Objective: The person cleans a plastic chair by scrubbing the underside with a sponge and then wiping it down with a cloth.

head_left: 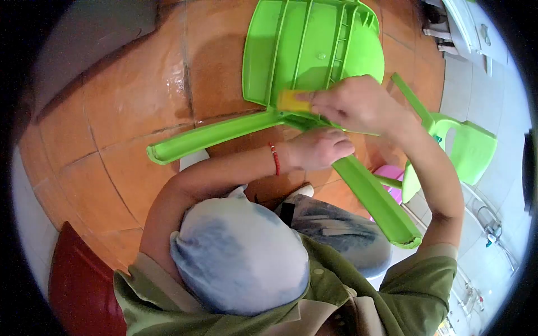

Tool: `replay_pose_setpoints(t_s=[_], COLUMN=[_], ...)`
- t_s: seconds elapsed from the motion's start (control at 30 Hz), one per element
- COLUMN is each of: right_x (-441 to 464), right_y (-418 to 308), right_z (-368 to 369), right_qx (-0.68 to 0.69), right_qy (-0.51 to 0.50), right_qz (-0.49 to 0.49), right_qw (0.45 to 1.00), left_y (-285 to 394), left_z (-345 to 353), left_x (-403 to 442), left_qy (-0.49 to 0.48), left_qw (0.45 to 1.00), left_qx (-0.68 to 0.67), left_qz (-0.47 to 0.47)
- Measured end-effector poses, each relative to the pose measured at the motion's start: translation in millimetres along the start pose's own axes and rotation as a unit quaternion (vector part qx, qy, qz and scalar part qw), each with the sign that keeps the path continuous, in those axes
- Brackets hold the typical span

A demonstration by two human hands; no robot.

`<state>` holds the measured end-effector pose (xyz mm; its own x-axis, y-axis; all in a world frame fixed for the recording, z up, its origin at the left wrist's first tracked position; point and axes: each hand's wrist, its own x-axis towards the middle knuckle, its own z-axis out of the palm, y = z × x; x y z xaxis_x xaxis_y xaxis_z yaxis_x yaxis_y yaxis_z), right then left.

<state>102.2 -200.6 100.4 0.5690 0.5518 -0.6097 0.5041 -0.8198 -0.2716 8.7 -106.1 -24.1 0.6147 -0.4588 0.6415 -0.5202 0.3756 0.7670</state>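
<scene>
A bright green plastic chair (314, 42) is tipped over in front of me, its ribbed underside showing and two legs pointing toward me. My left hand (322, 148), below a red bead bracelet, is closed around the top of the right-hand leg (372, 193). Just above it, my right hand (356, 103) pinches a yellow sponge (294, 101) against the chair where the legs meet the seat. Slight blur covers the right hand and the sponge. The other leg (213, 136) stretches to the left, apart from both hands.
Another green chair (473, 151) lies to the right, near a pink plastic item (389, 175). Taps and a hose (492, 228) run along the tiled wall. A dark red object (81, 285) stands at lower left. The orange floor tiles (129, 106) look wet in places.
</scene>
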Motion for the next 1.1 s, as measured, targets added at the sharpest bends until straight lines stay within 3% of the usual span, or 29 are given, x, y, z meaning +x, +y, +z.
replay_pose_setpoints(t_s=[0.03,0.1,0.23,0.3,0.4,0.43,0.57,0.67,0.73,0.8,0.9,1.0,1.03,1.1], right_x=[9.1,16.4,-12.4,-48.3,-110.6,-132.3,-196.7,-220.7,-230.6,-224.6,-211.5,-203.4,-202.5,-202.8], right_y=[-10.5,-7.6,3.3,0.7,-10.9,-13.5,-38.5,-60.9,-75.6,-84.1,-80.7,-77.3,-78.0,-84.0], right_z=[-4.9,8.9,-1.6,2.5,3.1,17.1,100.4,182.9,231.0,259.5,324.2,396.2,404.7,416.3], right_qx=[-0.033,-0.046,-0.022,-0.011,0.066,0.121,0.237,0.273,0.259,0.299,0.338,0.322,0.347,0.308], right_qy=[-0.095,-0.122,-0.102,-0.003,0.123,0.19,0.373,0.401,0.367,0.194,0.228,0.347,0.353,0.328], right_qz=[0.011,-0.005,0.034,0.141,0.3,0.33,0.413,0.436,0.441,0.525,0.554,0.517,0.522,0.542], right_qw=[0.995,0.992,0.994,0.99,0.944,0.917,0.796,0.758,0.777,0.773,0.726,0.713,0.694,0.71], left_y=[0.3,1.1,2.6,4.7,8.3,8.6,0.3,3.5,14.0,29.5,21.4,24.4,28.5,37.8], left_z=[-1.0,-4.2,-7.9,-10.1,-13.8,-19.2,-21.2,-29.3,-36.3,-47.5,-40.9,-32.8,-29.4,-23.3], left_x=[-1.0,-5.0,-0.8,5.9,9.3,8.4,3.2,3.0,8.8,17.1,12.3,22.2,26.3,36.8], left_qy=[-0.029,-0.091,-0.084,-0.039,-0.06,-0.119,-0.146,-0.173,-0.158,-0.184,-0.189,-0.21,-0.222,-0.241], left_qw=[0.999,0.994,0.995,0.999,0.997,0.99,0.985,0.979,0.983,0.972,0.962,0.955,0.951,0.946], left_qx=[0.017,0.05,0.021,-0.003,-0.002,0.0,-0.026,-0.008,0.009,0.039,0.028,0.042,0.056,0.052], left_qz=[-0.014,-0.039,-0.042,-0.028,-0.045,-0.072,-0.094,-0.107,-0.097,-0.143,-0.196,-0.206,-0.209,-0.21])
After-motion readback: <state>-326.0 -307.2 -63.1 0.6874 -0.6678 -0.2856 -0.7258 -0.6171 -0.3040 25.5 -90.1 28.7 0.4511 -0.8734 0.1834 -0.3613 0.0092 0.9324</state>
